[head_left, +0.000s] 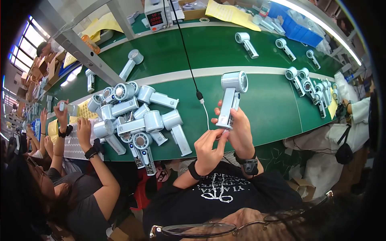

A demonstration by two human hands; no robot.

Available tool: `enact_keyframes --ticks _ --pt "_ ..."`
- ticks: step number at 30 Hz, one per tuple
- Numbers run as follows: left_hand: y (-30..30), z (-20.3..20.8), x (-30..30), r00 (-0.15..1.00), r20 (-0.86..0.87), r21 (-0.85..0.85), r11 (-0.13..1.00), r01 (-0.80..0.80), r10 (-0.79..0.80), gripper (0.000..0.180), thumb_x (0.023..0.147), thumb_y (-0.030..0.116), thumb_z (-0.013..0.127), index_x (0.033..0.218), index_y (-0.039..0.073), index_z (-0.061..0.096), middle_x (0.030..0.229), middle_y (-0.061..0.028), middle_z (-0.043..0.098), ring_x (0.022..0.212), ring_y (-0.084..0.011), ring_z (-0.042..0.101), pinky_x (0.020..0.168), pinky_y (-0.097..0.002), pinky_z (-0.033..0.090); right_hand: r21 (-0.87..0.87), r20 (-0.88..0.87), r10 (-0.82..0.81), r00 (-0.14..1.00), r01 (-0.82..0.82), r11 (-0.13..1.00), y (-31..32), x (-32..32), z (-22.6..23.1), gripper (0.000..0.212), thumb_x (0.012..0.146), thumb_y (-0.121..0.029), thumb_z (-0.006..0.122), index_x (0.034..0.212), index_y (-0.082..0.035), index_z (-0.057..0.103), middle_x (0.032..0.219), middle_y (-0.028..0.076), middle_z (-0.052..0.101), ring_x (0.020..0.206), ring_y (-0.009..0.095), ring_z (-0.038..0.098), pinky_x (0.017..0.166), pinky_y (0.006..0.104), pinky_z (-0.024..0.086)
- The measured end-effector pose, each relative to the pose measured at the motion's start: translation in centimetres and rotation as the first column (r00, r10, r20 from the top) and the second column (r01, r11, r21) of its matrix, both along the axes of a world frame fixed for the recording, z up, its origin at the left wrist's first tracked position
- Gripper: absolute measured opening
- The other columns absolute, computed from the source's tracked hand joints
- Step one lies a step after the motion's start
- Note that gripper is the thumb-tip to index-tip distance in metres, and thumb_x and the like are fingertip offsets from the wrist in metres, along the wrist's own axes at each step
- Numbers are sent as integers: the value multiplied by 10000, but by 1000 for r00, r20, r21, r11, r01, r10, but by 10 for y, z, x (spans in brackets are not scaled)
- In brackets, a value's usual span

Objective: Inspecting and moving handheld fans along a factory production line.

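Note:
My right hand (241, 129) is closed around the handle of a light blue handheld fan (229, 95), held upright with its round head at the top. Circuit parts show along the open side of the handle. At the handle's lower end, my left hand (210, 148) pinches the end of a thin white cable (206, 112); its plug is hidden by the fingers. That cable hangs from a black connector (199, 95) on a black cord (185, 48) coming down from above. To the left lies a heap of similar fans (155, 120), some with bare circuit boards.
More fans (313, 86) lie at the right beside the green table (273, 108) edge. Single fans (246, 44) rest on the far green belt. A power supply (156, 18) and blue bin (295, 26) stand beyond. A co-worker's arm (100, 164) reaches in at left.

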State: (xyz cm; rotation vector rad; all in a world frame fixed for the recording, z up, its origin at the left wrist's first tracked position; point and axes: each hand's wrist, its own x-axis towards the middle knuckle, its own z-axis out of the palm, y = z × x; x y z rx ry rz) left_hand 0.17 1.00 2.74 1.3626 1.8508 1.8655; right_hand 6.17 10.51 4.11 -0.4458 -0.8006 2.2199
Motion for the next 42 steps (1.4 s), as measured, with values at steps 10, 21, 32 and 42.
enact_keyframes --ticks 10,21,32,42 --pt "-9 -4 -7 998 -55 -126 992 -19 13 73 789 -33 674 837 -37 619 665 -120 601 548 -219 591 508 -294 457 352 51 -165 985 137 926 -13 -7 -16 452 877 -20 501 1285 3 308 1159 119 447 976 183 500 836 351 472" --pt "-8 -9 -15 981 167 -125 984 123 -101 57 809 -36 660 845 -60 622 669 -102 627 580 -151 616 523 -259 448 545 119 -224 967 125 829 -14 0 -21 514 858 34 488 1309 -26 249 1147 122 442 980 172 502 862 342 453" --pt "-11 -15 -19 982 134 -142 978 151 -132 118 782 -11 704 867 -37 626 700 -105 634 605 -197 636 543 -281 457 551 114 -250 962 148 821 -13 0 -10 599 841 67 524 1343 -27 211 1224 157 452 996 188 536 861 343 485" --pt "-13 -11 -22 995 4 -161 982 96 -97 128 762 -6 715 851 -34 628 693 -110 613 608 -227 601 548 -304 453 601 102 -271 957 158 784 -15 0 -1 916 814 106 542 1422 -119 -106 1353 267 377 1090 272 561 904 398 509"
